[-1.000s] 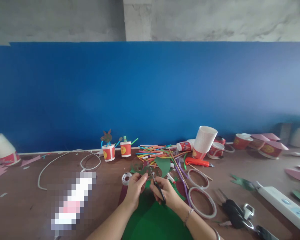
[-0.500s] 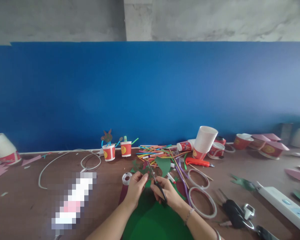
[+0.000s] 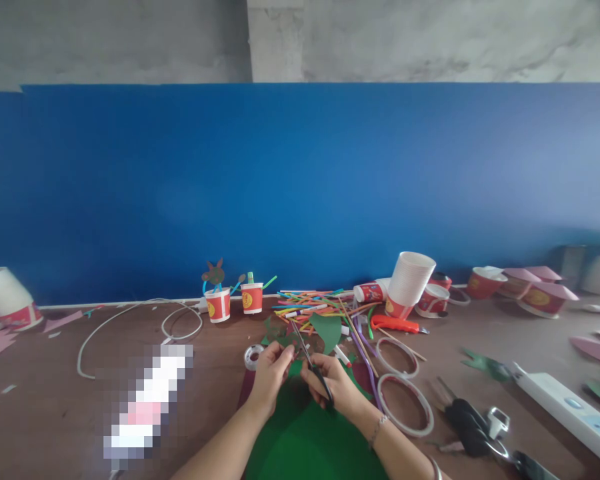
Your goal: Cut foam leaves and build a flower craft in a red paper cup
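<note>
Scissors (image 3: 322,385): black handles and slim grey metal blades, tilted, tips pointing away from the person and a little left; they are in the right hand, above the near edge of the craft litter
Right hand (image 3: 331,382): clamped on the scissors' handles, fingers curled, a chain bracelet (image 3: 378,431) at the wrist
Left hand (image 3: 274,371): thumb and forefinger together at the tips, just beside the blades; what they pinch is too small to tell
Green paper (image 3: 310,437): deep, even green, a broad sheet lying under both hands and forearms, with a dark red sheet (image 3: 247,388) showing at its left side
Loose cutting (image 3: 327,331): duller green, one curved edge, lying beyond the right hand by the straws (image 3: 307,308), which are heaped in pink, orange, yellow and blue
Tabletop (image 3: 45,413): brown, faintly shiny toward the right, dotted with scraps
Tape: a small white roll (image 3: 253,358) near the left hand, two wider rings (image 3: 406,405) right of the right hand
Cups: a tall white stack (image 3: 412,283) with red at its base, tilted; two red and white ones (image 3: 218,305) stand near the back edge
Power strip (image 3: 570,408): white, at the right
Room: smooth blue partition (image 3: 300,187) behind the table, stained grey concrete wall (image 3: 130,43) above it
</note>
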Motion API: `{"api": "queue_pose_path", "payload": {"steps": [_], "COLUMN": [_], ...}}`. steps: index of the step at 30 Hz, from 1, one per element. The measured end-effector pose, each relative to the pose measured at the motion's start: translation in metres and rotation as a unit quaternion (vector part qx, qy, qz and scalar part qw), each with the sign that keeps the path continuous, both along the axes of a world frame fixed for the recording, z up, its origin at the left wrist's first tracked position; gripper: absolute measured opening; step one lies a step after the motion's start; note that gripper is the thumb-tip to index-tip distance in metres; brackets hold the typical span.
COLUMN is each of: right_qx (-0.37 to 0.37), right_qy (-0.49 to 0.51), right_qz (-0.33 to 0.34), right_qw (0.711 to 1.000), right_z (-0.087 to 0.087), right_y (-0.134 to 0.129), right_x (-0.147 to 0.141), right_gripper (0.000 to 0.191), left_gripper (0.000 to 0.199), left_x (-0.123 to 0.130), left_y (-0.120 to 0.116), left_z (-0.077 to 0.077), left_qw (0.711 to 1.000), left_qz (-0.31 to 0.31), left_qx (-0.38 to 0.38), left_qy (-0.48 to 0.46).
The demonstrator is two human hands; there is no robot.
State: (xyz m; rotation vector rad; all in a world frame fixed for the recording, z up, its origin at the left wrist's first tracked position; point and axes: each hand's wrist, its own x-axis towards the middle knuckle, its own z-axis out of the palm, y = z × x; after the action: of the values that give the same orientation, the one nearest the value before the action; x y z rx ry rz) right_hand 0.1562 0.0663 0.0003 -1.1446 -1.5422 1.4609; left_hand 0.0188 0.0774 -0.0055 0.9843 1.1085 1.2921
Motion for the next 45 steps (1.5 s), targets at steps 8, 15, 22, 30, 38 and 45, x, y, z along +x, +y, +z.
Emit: {"api": "queue_pose_path", "payload": {"steps": [8,15,22,30,38,45], "right_qx": [0.003,-0.006,-0.008,-0.016,-0.011,-0.006], "right_qy": [-0.004,-0.008,0.000,-0.004,-0.013,-0.021], "right_qz": [0.004,0.001,0.006,0.008,0.015,0.024], "right_qw": [1.000,1.000,1.000,1.000,1.000,0.999], "right_z": [0.000,0.000,0.001,0.001,0.004,0.006], "right_y": [0.000,0.000,-0.001,0.000,-0.001,-0.002], "right_x": [0.001,0.000,0.000,0.002,0.001,0.001], "right_gripper": [0.025,0.027,0.025,0.022,0.020,0.020], "left_gripper": [0.041,0.040,0.042,0.041,0.039,0.038], "left_x": [-0.002,-0.003,-0.005,-0.005,-0.004,-0.003], "left_y": [0.001,0.004,0.006,0.006,0.005,0.005], "left_z": [-0.002,-0.006,-0.010,-0.010,-0.008,-0.007], "left_qw": [1.000,1.000,0.999,0.999,0.999,0.999], "left_qz": [-0.015,-0.013,-0.034,-0.021,-0.011,0.001], "left_qx": [0.003,0.018,0.025,0.033,0.037,0.049], "left_qy": [-0.015,-0.009,0.019,0.002,-0.006,-0.016]}}
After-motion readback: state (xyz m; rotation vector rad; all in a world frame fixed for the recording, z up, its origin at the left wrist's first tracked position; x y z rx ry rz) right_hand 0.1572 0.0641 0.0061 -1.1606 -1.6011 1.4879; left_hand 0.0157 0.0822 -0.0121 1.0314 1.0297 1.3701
